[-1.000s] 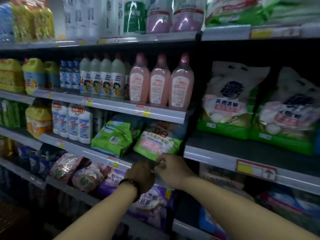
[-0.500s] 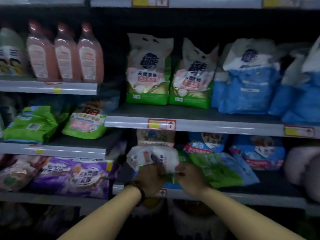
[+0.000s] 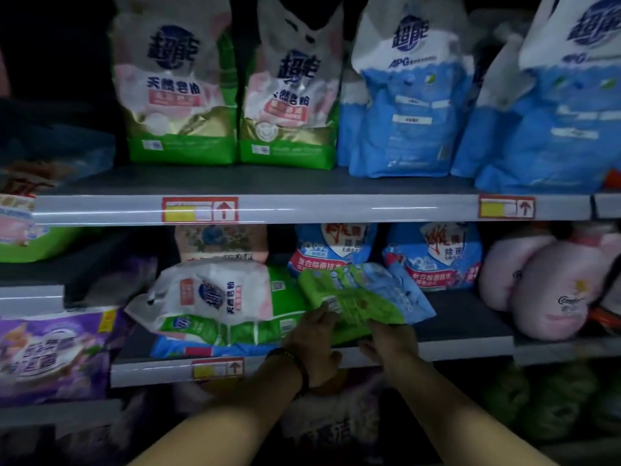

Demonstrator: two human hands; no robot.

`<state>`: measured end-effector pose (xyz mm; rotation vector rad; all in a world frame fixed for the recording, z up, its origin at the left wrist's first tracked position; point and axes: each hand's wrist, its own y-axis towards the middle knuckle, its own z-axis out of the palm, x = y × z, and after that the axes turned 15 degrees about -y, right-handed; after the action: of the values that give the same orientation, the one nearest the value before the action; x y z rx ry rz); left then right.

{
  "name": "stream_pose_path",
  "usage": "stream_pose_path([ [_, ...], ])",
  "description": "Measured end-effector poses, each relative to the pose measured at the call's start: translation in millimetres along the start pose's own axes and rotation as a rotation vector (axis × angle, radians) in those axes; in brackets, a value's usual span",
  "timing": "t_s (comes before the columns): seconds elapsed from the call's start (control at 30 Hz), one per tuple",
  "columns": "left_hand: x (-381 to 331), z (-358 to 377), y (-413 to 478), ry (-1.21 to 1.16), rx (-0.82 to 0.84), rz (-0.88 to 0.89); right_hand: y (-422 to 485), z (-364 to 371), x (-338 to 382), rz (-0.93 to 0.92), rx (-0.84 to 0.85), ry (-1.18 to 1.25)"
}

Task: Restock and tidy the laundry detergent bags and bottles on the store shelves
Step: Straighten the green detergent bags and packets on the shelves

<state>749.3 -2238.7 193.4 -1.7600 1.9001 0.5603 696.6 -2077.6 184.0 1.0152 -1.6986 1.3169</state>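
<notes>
Red-and-yellow price tag [image 3: 200,209] on upper shelf edge, second price tag [image 3: 506,206] right, black wristband [image 3: 295,366]

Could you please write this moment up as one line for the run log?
stage: tidying lower shelf | left hand: on green bag | right hand: on the same bag | white-and-green bag: lying flat beside it

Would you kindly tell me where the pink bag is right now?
The pink bag lies at the right end of the lower shelf, right of the blue bags.
</notes>
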Motion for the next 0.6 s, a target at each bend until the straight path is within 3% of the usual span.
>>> stream_pose_path([
  [0.23,3,24,35,-0.001,0.018,0.003,26,4,24,0.195,0.161,0.340],
  [0.47,4,35,34,0.145,0.058,0.013,57,18,24,0.241,0.063,0.298],
  [0.6,9,36,32,-0.034,0.016,0.056,60,22,29,0.204,-0.053,0.217],
])
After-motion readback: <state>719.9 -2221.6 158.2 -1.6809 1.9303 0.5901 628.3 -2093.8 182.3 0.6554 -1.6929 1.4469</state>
